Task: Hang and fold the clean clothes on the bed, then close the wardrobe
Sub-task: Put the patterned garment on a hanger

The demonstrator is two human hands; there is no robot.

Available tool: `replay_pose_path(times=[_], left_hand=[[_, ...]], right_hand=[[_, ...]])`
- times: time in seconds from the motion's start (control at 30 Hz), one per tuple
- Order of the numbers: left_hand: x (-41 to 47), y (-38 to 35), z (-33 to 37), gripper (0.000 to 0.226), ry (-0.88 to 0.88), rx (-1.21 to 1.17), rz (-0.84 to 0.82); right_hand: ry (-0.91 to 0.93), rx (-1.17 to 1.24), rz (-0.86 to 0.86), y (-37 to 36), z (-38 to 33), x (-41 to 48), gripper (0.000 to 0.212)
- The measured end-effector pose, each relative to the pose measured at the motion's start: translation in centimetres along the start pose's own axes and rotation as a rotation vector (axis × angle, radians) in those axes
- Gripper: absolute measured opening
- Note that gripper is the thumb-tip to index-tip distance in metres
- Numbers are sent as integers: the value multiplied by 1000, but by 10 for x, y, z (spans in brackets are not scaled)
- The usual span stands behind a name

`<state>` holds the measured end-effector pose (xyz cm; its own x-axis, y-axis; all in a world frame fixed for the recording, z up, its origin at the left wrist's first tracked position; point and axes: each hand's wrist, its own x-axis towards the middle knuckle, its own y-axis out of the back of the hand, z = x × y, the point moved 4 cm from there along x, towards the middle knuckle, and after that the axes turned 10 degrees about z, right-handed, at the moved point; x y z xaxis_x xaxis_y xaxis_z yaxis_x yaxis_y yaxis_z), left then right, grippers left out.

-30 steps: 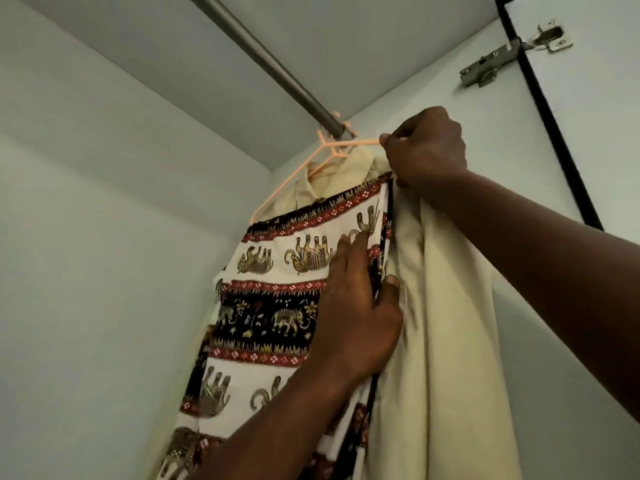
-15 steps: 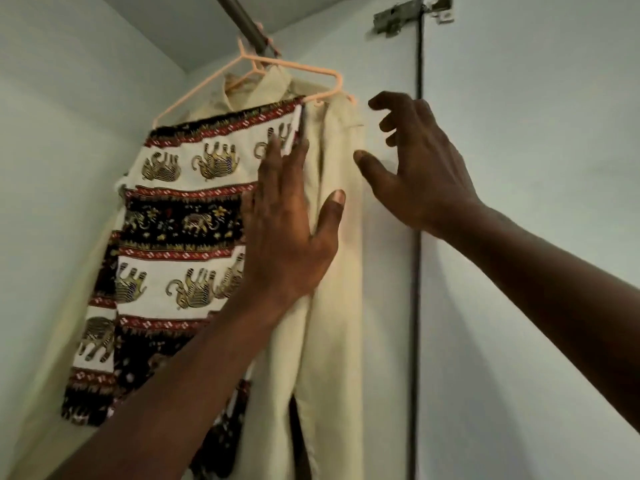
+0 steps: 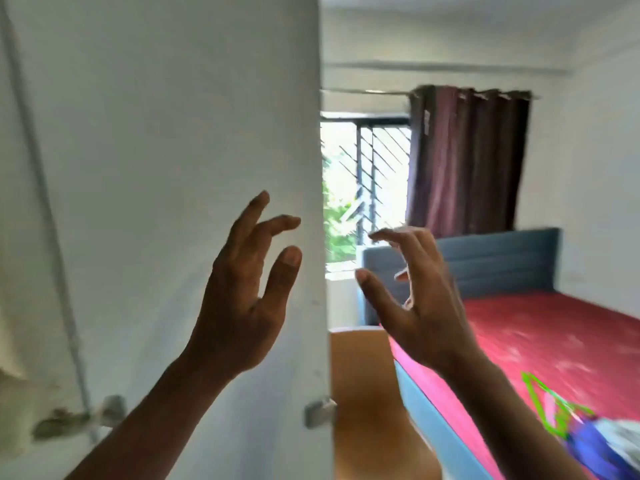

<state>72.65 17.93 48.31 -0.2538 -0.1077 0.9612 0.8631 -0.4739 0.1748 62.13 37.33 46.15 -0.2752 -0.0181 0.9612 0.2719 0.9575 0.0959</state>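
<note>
Head view: a person's left hand (image 3: 242,306) and right hand (image 3: 426,306) hover either side of the open wardrobe door (image 3: 173,150) edge, both empty, fingers loosely spread (ready, it seems, for the next garment). Near right on the red bed (image 3: 554,334), blurred clothes (image 3: 609,445) and a green hanger (image 3: 556,392) wait. Beyond, a maroon curtain (image 3: 467,161) flanks the barred window (image 3: 363,185).

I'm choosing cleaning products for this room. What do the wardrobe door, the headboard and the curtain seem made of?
Wardrobe door: probably painted or laminated board, smooth matt white, flat and seamless.
Headboard: seemingly upholstered fabric, matt blue-grey with horizontal padded channels.
Curtain: cloth, dark maroon, hanging in soft vertical folds from eyelets.
</note>
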Motion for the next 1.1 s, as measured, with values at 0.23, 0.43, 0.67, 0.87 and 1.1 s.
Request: replay_pose_path(times=[0.23,0.43,0.67,0.87,1.1], left_hand=[[-155,-184,68,47,136,-336,-476],[-292,-323,84,57,314,-512,-830],[-379,-470,84,84,504,-545,-1081],[-403,-584,79,57,461,-529,-1283],[-409,-694,82,59,389,-495,-1391]], right_hand=[[-486,-205,-165,145,119,-195,42],[-847,-359,-217,229,197,-321,42],[-1196,-530,-236,284,294,-392,61],[-1367,-588,-224,305,378,-407,40],[-1492,-587,-197,321,476,-425,38]])
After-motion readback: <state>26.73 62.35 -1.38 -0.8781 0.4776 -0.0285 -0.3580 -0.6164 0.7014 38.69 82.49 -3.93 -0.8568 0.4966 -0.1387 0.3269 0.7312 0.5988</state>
